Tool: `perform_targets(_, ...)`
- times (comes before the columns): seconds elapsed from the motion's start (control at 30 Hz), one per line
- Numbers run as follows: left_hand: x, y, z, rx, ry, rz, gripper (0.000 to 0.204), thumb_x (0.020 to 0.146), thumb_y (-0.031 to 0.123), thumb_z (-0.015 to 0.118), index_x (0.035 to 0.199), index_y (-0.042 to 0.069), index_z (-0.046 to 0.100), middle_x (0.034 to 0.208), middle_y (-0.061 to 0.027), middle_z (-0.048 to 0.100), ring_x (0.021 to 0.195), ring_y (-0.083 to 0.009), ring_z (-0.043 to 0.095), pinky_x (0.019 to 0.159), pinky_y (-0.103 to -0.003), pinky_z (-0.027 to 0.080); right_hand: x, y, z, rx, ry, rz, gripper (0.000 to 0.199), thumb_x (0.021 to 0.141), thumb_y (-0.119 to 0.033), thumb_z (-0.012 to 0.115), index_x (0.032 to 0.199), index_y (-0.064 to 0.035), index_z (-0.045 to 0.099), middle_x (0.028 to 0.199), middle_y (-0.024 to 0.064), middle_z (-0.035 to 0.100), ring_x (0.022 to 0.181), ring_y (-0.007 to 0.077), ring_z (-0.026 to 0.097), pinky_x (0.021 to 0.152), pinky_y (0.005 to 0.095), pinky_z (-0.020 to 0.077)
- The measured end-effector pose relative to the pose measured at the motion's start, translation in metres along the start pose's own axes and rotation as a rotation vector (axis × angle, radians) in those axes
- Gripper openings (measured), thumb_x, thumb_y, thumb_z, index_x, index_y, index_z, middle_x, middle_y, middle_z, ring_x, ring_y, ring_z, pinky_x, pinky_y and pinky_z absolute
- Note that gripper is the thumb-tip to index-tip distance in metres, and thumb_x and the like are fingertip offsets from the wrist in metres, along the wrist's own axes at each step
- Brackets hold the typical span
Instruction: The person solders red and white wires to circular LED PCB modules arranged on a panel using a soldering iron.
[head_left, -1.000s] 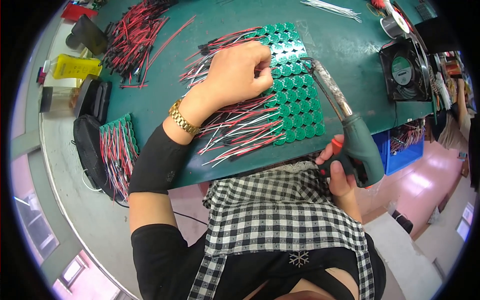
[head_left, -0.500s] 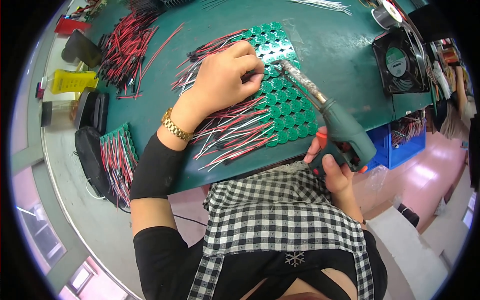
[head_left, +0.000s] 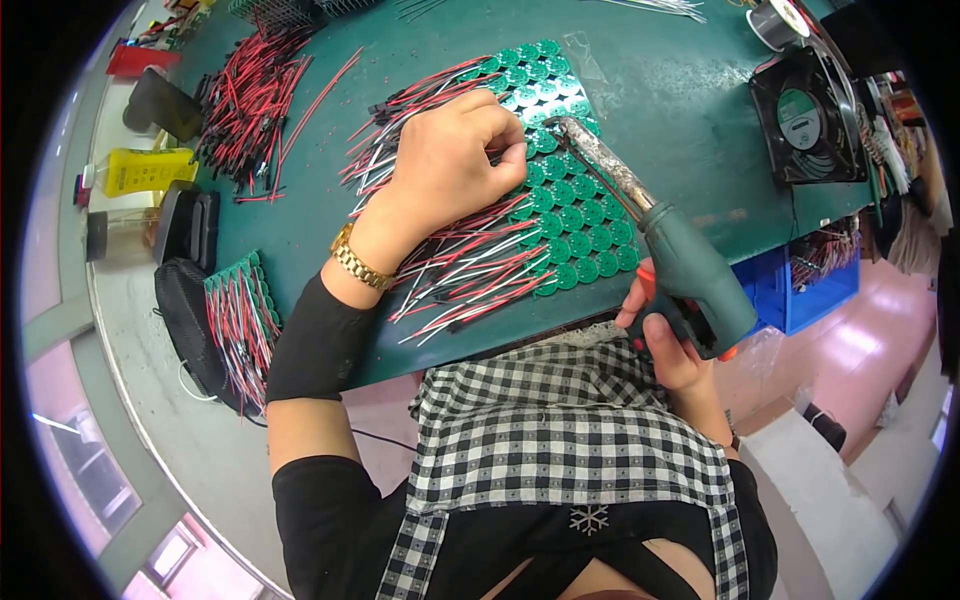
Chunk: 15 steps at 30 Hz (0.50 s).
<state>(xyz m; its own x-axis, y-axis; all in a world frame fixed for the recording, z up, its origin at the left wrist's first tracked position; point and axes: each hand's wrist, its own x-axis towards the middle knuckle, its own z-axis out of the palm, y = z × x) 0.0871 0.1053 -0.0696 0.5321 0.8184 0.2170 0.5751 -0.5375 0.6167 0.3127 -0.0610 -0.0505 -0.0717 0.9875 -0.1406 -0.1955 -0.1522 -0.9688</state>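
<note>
- Left hand [head_left: 455, 155]: fingers curled and drawn together over the board; it hides the fingertips, so whether they grip a wire cannot be told.
- Right hand [head_left: 668, 345]: clenched around the handle of the soldering gun [head_left: 690, 265]. Tip lies just beside the left fingers; contact unclear.
- Green circuit board [head_left: 585, 215]: beneath and right of the left grip; attached wires [head_left: 470, 285] extend leftward.
- Blue bin [head_left: 825, 295]: right of the right grip, containing wires.
- Wire pile [head_left: 250, 105]: beyond and left of the left grip.
- Fan [head_left: 805, 118]: beyond and right of the right grip.
</note>
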Motion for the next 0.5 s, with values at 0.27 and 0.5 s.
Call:
perform_targets(0.27,0.0026,0.0003,-0.0035,-0.098,-0.040,-0.088,0.008,0.068,0.000,0.066,0.073,0.001,0.060,0.069,-0.0037,0.053,0.057,-0.0105,0.054,0.052,-0.022,0.045,0.0017,0.0028,-0.0046,-0.099,0.022,0.022,0.019,0.078,-0.002,0.063,0.096,0.0018,0.060,0.084,0.0088,0.063,0.073,0.0151,0.061,0.063,0.0280,0.0504)
perform_targets(0.5,0.0031,-0.0005,-0.0031,-0.073,-0.033,-0.076,0.007,0.068,0.001,0.066,0.071,0.001,0.059,0.068,-0.0036,0.052,0.056,-0.0101,0.054,0.052,-0.022,0.044,0.0056,-0.0017,-0.0030,-0.224,-0.040,0.002,0.034,0.084,-0.014,0.057,0.114,0.0005,0.050,0.081,0.0096,0.057,0.064,0.0139,0.055,0.057,0.0270,0.0448)
